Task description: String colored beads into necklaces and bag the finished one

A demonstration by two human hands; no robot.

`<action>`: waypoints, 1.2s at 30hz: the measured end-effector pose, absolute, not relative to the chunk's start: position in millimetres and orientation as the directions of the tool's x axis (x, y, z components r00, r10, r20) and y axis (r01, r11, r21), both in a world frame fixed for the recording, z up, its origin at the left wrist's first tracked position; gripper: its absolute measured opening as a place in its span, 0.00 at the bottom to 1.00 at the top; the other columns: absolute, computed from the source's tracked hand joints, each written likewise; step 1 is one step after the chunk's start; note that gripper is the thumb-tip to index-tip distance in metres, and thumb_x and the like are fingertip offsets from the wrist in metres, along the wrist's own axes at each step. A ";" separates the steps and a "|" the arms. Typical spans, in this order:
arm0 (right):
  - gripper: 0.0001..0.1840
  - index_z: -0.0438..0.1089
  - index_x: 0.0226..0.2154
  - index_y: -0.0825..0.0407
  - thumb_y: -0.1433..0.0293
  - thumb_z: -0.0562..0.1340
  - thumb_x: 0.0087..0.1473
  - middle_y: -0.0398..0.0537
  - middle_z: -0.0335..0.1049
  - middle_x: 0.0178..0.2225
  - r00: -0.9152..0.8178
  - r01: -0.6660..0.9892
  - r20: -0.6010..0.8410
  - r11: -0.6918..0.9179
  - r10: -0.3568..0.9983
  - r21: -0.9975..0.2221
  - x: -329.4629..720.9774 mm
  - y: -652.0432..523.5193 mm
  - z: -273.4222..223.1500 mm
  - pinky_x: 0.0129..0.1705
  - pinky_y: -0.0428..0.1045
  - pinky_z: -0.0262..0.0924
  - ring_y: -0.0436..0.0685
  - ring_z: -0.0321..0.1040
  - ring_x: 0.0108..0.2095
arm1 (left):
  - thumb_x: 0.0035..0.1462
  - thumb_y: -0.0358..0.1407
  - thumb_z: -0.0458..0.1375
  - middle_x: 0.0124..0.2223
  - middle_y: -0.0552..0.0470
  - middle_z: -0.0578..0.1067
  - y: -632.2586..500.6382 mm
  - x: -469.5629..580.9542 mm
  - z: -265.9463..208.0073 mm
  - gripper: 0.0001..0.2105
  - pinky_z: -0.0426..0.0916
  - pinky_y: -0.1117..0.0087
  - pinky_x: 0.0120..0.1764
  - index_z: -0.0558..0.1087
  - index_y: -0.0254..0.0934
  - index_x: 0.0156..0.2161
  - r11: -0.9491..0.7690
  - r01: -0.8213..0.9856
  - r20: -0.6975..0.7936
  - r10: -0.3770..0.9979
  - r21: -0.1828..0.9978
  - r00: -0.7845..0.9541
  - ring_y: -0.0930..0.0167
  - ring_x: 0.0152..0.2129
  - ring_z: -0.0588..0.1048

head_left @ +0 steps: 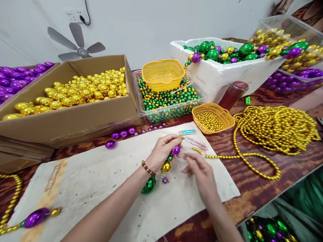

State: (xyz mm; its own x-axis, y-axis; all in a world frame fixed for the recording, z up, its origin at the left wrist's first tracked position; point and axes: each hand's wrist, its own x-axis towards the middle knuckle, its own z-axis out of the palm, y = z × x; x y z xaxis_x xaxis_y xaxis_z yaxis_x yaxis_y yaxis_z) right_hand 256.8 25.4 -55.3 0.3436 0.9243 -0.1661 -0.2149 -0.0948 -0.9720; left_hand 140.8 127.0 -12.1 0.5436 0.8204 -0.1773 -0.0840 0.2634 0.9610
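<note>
My left hand (161,153) is closed in a pinch on a short string of shiny beads. At its fingertips sits a purple bead (176,150), with small green beads and a gold bead (166,167) below. Just to the right is my right hand (202,173), fingers bent and blurred; whether they grip thread is unclear. A small purple bead (165,180) lies beneath the hands, and a large green bead (148,185) shows partly behind my left wrist. Thread runs left across the white cloth (96,178) to a gold bead (56,211) and a purple oval bead (37,217).
Behind stand a cardboard box (75,124) of gold beads, a clear tub (174,109) of mixed beads and a white foam box (202,74). A yellow basket (228,117) and piled gold bead strands (275,129) lie right. Another person's arm (290,99) reaches in.
</note>
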 end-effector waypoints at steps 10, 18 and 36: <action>0.10 0.72 0.28 0.55 0.64 0.66 0.53 0.37 0.61 0.16 0.386 -0.409 -0.133 0.040 0.913 -0.912 271.4 47.8 -54.3 0.19 0.42 0.44 0.45 0.53 0.17 | 0.58 0.43 0.57 0.31 0.52 0.73 115.2 142.7 -20.2 0.17 0.63 0.76 0.20 0.72 0.39 0.50 0.098 0.159 -0.183 0.677 0.982 0.713 0.74 0.19 0.70; 0.17 0.63 0.31 0.49 0.54 0.63 0.54 0.34 0.66 0.24 0.673 -0.426 -0.136 0.231 0.727 -0.875 322.3 50.8 -59.4 0.19 0.40 0.52 0.43 0.58 0.18 | 0.55 0.41 0.58 0.25 0.54 0.69 128.0 135.6 -21.7 0.11 0.61 0.78 0.19 0.77 0.35 0.36 0.188 0.276 -0.334 0.514 0.942 0.790 0.76 0.19 0.64; 0.13 0.72 0.38 0.53 0.65 0.69 0.50 0.46 0.73 0.29 0.247 -0.453 -0.188 -0.058 0.951 -0.890 299.9 18.3 -44.2 0.22 0.44 0.70 0.55 0.74 0.29 | 0.54 0.43 0.59 0.27 0.53 0.72 121.4 105.8 -38.1 0.12 0.63 0.76 0.21 0.75 0.36 0.35 0.253 0.376 -0.445 0.326 0.891 0.834 0.75 0.20 0.69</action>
State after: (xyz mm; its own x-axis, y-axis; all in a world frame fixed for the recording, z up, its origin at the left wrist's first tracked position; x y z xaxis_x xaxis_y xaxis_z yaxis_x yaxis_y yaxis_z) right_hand 299.9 18.3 -44.2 0.2466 0.9508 -0.1876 -0.4528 -0.0581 -0.8897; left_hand 105.8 121.4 -38.1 0.8343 0.3260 -0.4447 0.3763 0.2529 0.8913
